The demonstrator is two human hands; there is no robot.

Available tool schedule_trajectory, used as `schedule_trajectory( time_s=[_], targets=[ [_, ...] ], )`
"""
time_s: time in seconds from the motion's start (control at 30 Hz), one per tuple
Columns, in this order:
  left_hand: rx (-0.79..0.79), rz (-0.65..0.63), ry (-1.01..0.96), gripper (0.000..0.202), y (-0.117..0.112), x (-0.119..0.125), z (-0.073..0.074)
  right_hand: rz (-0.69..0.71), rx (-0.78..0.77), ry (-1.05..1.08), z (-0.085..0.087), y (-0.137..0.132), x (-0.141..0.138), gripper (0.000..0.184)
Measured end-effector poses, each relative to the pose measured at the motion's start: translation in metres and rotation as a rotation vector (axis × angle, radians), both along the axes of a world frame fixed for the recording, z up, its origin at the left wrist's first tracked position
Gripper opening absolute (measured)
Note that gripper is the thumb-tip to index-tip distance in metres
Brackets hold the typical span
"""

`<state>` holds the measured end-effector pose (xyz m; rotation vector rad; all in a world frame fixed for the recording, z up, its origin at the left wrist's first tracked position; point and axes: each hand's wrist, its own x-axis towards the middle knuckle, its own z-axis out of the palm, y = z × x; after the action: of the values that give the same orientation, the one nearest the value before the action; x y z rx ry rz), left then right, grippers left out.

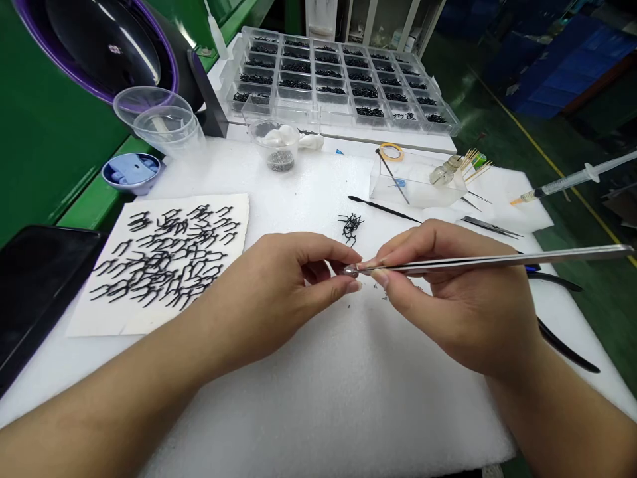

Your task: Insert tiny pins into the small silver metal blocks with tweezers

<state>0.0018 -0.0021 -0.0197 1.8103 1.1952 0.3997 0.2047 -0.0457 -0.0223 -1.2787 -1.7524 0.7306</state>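
Observation:
My left hand [279, 292] is closed in a pinch on a small shiny, rounded piece [351, 270], whose exact kind I cannot make out. Metal tweezers [557, 255] lie in my right hand [462, 305], gripped between thumb and fingers, their tips touching or very near the shiny piece. Just beyond my fingertips is a little heap of black forked pieces [351, 227]. To the left, a white sheet [94, 322] carries many similar black pieces [169, 252] in rough rows. Tiny dark scraps lie beneath my right hand.
A clear compartment box [348, 86] of black parts stands at the back. Nearby are a plastic cup [273, 143], a clear tray [418, 192], a black-tipped tool [383, 209], a syringe [572, 179], dark-handled pliers [567, 345] and a purple-rimmed device [104, 46].

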Motion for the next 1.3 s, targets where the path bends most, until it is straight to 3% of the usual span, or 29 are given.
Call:
schedule_trajectory(
  time_s=[0.3,0.53,0.8,1.03,1.17,1.3],
  targets=[
    [-0.014,0.005,-0.013,0.024,0.002,0.001,-0.001,0.061,0.207,-0.280,0.005,-0.002,0.000,0.016],
    [-0.036,0.015,-0.058,0.026,0.002,0.002,0.001,0.102,0.284,-0.346,0.003,0.001,-0.001,0.016],
    [-0.081,0.015,-0.085,0.027,0.000,-0.002,-0.002,0.114,0.282,-0.325,0.003,-0.001,-0.002,0.017],
    [-0.169,0.111,-0.052,0.023,0.005,0.000,0.004,0.099,0.257,-0.260,0.002,-0.003,0.001,0.021],
    [-0.127,0.202,-0.015,0.021,0.015,-0.008,0.007,0.036,0.190,-0.135,0.001,-0.005,-0.001,0.018],
    [-0.130,0.287,-0.132,0.022,0.021,-0.015,0.007,0.186,0.085,-0.190,-0.004,-0.007,-0.017,0.010]
  ],
)
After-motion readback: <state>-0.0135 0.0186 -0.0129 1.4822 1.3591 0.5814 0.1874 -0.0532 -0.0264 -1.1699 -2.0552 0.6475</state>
